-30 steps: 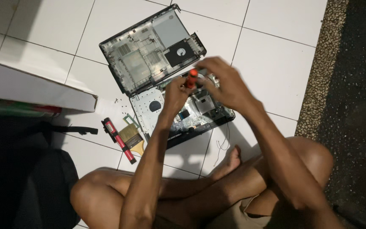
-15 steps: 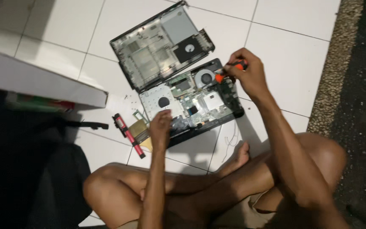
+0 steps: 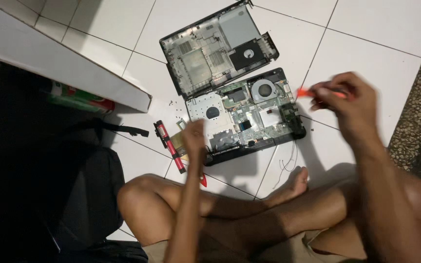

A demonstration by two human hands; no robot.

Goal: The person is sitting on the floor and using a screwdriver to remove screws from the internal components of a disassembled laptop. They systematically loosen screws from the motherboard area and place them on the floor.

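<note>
White floor tiles [image 3: 376, 29] carry an opened laptop base [image 3: 244, 114] with its board and fan exposed; the removed bottom cover [image 3: 215, 46] lies just beyond it. Right hand [image 3: 342, 100] is raised to the right of the base, fingers closed around a red-handled screwdriver [image 3: 305, 91]; the tip is blurred and apart from the board. Left hand [image 3: 194, 136] hovers at the near-left corner of the base; whether its fingers are curled or loose cannot be told. Just left of those fingers lie a red-edged flat part [image 3: 169, 145] and, beyond it, small loose screws [image 3: 171, 103].

Hazards, as judged:
- Screws unconfined on smooth tile: a sweeping wrist could scatter them
- Metal tip descending onto the bare board: a slip may gouge components
- Thin wires [image 3: 288, 158] near the foot [image 3: 293, 182]: leg movement could snag them
</note>
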